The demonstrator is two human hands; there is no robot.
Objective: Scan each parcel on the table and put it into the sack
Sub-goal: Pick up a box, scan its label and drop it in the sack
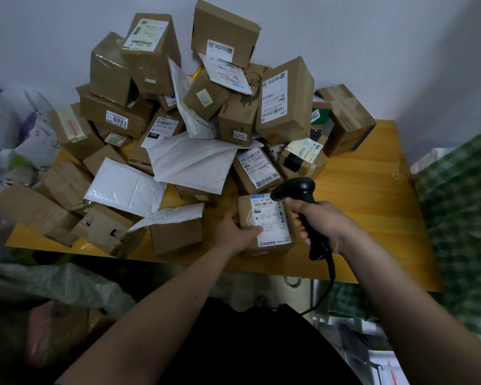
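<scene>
A small brown cardboard parcel (272,218) with a white shipping label on top sits near the front edge of the yellow wooden table (372,195). My left hand (238,232) grips its left side, thumb on the label. My right hand (321,222) holds a black handheld barcode scanner (303,201) by the handle, its head just above the parcel's top right corner. The scanner's cable hangs down over the table edge. The grey-green woven sack (53,287) lies open at the lower left, below the table.
A tall heap of brown boxes (156,54) and white padded mailers (195,159) covers the table's left and back, against a white wall. White plastic bags (25,129) sit at far left. A green checked sack (461,218) stands at right.
</scene>
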